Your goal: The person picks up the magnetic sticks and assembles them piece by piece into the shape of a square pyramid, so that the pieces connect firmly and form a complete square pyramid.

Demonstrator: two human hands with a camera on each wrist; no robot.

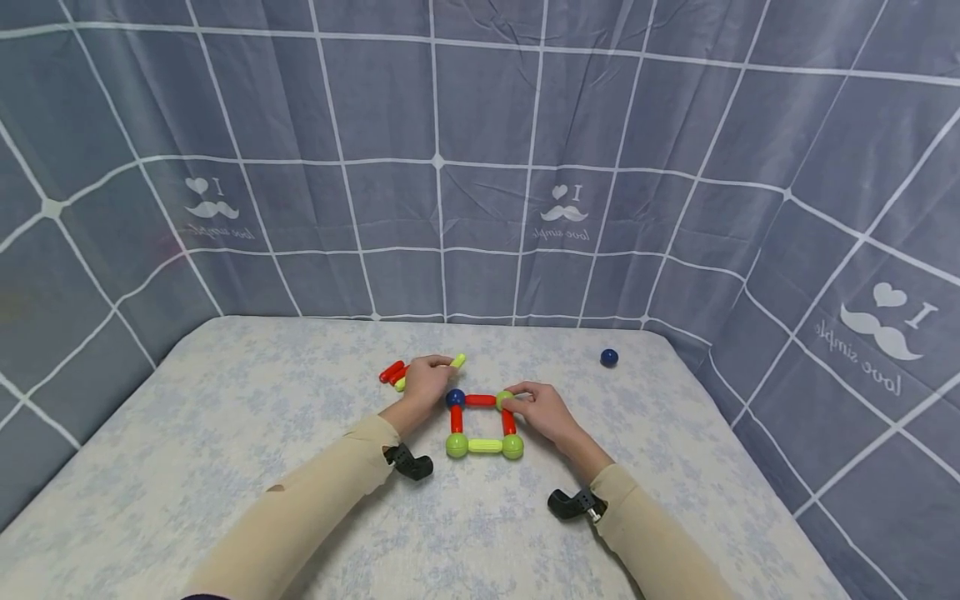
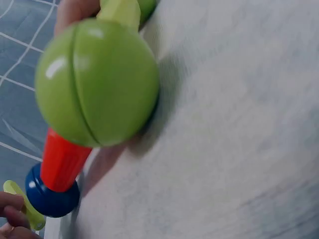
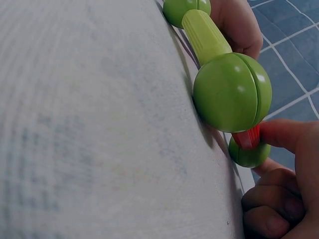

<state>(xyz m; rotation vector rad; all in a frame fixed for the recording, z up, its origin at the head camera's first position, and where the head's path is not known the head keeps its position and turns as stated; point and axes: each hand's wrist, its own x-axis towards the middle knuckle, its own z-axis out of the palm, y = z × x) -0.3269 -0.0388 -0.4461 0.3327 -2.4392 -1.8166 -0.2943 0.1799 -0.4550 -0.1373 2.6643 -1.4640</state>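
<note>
left hand (image 1: 426, 380): fingertips together, pinching yellow rod (image 1: 459, 360) near blue ball (image 1: 455, 398) | right hand (image 1: 549, 412): fingers curled, gripping far green ball (image 1: 502, 398)

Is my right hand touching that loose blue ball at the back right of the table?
Apart. The head view shows it: a bare stretch of table lies between your right hand and the loose blue ball.

2 arms (image 1: 318, 496) reach forward | left hand (image 1: 427, 382) pinches | right hand (image 1: 546, 412) pinches
</note>
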